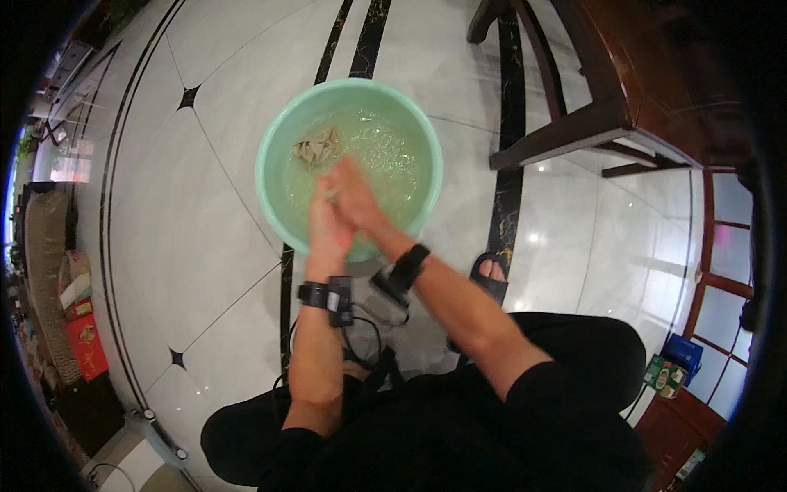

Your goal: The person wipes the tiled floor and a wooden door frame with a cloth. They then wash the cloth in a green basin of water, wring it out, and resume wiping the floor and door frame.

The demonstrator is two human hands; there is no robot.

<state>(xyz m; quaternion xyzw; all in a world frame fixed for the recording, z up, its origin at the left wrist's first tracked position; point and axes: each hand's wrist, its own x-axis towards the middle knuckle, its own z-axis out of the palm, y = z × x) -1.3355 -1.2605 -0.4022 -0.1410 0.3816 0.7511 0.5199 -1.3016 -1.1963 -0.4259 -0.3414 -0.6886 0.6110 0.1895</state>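
Observation:
A pale green plastic basin [265,198] holds rippling, yellowish water, and I see both of my hands over its near part. My left hand [330,215] and my right hand [353,194] are pressed together, the right a little farther from me. Between them a small pale bit shows, too blurred and covered to name. Just beyond my fingers a crumpled beige cloth [316,147] lies in the water. Each wrist wears a black strap with a small device and a cable.
Glossy white floor tiles [227,246] with black strips surround the basin. A dark wooden chair or table [553,144] stands at upper right. My sandalled foot [490,273] is right of the basin. Boxes [665,375] stand at far right; a red package [88,347] lies at far left.

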